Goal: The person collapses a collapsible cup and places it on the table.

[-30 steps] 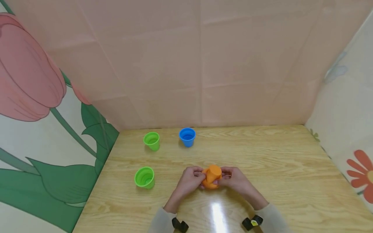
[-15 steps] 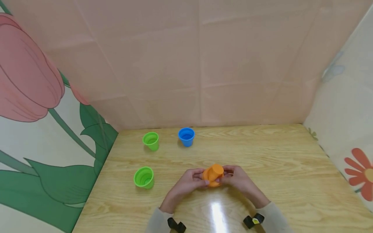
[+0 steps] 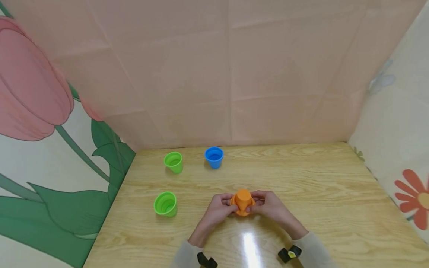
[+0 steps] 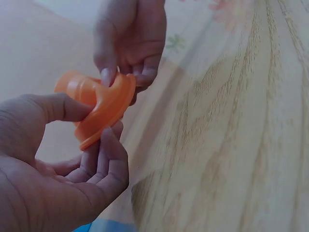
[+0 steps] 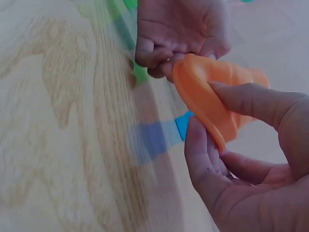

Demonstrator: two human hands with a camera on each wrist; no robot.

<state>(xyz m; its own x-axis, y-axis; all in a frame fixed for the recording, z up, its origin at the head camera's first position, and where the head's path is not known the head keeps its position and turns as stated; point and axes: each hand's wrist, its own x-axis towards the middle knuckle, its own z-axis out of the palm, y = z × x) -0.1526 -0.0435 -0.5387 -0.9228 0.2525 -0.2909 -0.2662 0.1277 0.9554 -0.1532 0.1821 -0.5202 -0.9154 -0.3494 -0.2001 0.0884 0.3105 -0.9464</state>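
Head view, orange cup [image 3: 243, 198], pinched between left hand [image 3: 218, 209] and right hand [image 3: 270, 205]

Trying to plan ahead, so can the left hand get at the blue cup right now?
Probably yes, if it lets go: the left hand pinches the orange cup, which the right hand also holds. Only tabletop shows between that hand and the blue cup, so the way looks free.

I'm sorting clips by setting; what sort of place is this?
Probably an indoor filming setup: a wood-grain table, a creased pinkish backdrop behind it, and a large tulip print along the left side.
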